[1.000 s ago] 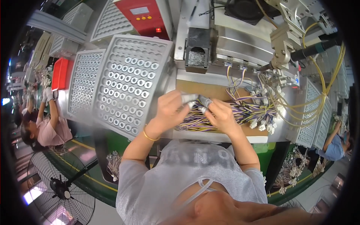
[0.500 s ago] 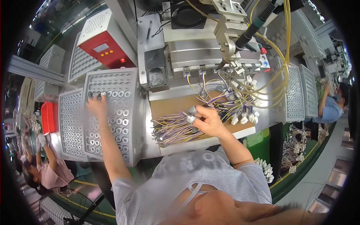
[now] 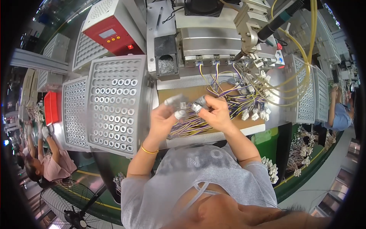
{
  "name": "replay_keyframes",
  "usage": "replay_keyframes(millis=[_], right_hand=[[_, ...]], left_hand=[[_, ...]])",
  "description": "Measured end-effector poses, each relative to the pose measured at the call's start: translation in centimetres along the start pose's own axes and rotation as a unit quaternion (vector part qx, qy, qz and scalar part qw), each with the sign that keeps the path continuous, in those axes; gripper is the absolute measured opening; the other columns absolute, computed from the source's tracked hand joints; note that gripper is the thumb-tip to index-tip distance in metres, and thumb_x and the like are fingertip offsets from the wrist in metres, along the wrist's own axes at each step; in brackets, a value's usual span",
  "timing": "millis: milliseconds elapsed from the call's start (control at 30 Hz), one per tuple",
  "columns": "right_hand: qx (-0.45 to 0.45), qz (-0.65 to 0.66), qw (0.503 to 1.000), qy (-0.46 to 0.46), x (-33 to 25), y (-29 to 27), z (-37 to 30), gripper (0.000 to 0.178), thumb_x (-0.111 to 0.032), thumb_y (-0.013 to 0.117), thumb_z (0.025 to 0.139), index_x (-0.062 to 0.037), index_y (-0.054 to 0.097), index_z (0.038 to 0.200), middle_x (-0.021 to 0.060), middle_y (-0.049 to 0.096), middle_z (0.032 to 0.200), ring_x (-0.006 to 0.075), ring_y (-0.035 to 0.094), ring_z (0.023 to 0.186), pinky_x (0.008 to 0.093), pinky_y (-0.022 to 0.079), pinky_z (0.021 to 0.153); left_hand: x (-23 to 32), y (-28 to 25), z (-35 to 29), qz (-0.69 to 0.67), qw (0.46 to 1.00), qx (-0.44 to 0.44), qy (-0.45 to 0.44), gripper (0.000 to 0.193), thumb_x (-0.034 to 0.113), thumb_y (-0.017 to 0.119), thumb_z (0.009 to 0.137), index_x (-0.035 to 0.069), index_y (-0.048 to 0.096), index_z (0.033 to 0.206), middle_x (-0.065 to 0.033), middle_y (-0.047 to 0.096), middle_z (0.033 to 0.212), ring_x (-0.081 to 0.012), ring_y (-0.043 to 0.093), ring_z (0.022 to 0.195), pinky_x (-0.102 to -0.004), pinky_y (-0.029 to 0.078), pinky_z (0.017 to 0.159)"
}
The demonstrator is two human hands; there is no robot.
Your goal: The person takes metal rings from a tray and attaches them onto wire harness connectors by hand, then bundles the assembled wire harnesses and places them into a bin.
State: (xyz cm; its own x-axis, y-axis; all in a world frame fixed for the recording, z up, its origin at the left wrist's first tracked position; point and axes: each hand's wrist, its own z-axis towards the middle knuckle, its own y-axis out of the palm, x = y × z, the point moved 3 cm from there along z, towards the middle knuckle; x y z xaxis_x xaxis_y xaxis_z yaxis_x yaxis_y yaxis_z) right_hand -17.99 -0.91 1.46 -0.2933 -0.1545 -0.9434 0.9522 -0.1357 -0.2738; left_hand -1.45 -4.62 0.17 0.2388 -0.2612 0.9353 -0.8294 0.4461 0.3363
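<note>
Wire bundle (image 3: 190,128): many thin strands, yellow, purple, black and white, smooth plastic sheathing, fanned loosely; lies on a brown board (image 3: 248,123), flat and matt, beneath the fingers and to either side of them. Left hand (image 3: 167,111): thumb and forefinger narrowly spaced, blurred; a small pale piece (image 3: 183,105) shows at their tips, whether gripped by them I cannot tell. Right hand (image 3: 215,114): thumb and forefinger close together, facing the left fingertips; whether a strand is pinched there I cannot tell. Grey-white coverings on the tips of both. Step in hand, by judgement: fine two-handed handling of the small piece over the wires; the next move appears to call for steady fingertips, a light pinch and close alignment. Left of the left fingers: grey tray (image 3: 114,68), moulded plastic, rows of round hollows, many filled with shiny metal rings (image 3: 127,82). Right of the right fingers: white connectors (image 3: 255,113), small, blocky, clustered at the strand ends. Beyond the fingers: metal housing (image 3: 207,41), brushed, round-edged; beside it an open black box (image 3: 166,45) containing clear granules (image 3: 166,65).
</note>
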Motion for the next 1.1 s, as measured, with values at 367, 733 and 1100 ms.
replay_keyframes(millis=[367,733,1100], right_hand=[[0.015,0.001,1.0,-0.023,-1.3,-1.0,-0.1,0.01,-0.006,0.061,0.064,0.0,0.054,0.063,-0.0012,0.044,0.049,0.0033,0.036,0.043,0.0219,0.028,0.038],[-0.024,-0.024,0.998,-0.047,-1.7,-2.3,0.1,0.009,-0.006,0.062,0.061,0.0001,0.055,0.063,0.003,0.049,0.05,0.0061,0.04,0.042,0.0231,0.029,0.038],[-0.01,-0.029,0.998,-0.047,-2.3,-2.5,0.1,0.008,-0.005,0.06,0.06,0.0002,0.053,0.06,0.0014,0.044,0.047,0.0068,0.037,0.04,0.0242,0.028,0.037]], left_hand=[[0.1,1.6,-0.3,0.04,0.997,-0.042,0.059,0.039,0.001,0.062,0.076,-0.002,0.051,0.114,-0.0104,0.057,0.107,-0.0127,0.057,0.085,-0.0221,0.048,0.066],[1.3,2.6,-0.3,0.178,0.974,-0.036,0.133,0.038,0.001,0.063,0.072,0.001,0.056,0.11,-0.0122,0.057,0.109,-0.0134,0.057,0.091,-0.023,0.047,0.073],[1.8,3.1,-0.1,0.25,0.951,-0.032,0.177,0.035,0.0,0.063,0.071,0.001,0.058,0.106,-0.0137,0.059,0.105,-0.0191,0.059,0.09,-0.0262,0.046,0.076]])
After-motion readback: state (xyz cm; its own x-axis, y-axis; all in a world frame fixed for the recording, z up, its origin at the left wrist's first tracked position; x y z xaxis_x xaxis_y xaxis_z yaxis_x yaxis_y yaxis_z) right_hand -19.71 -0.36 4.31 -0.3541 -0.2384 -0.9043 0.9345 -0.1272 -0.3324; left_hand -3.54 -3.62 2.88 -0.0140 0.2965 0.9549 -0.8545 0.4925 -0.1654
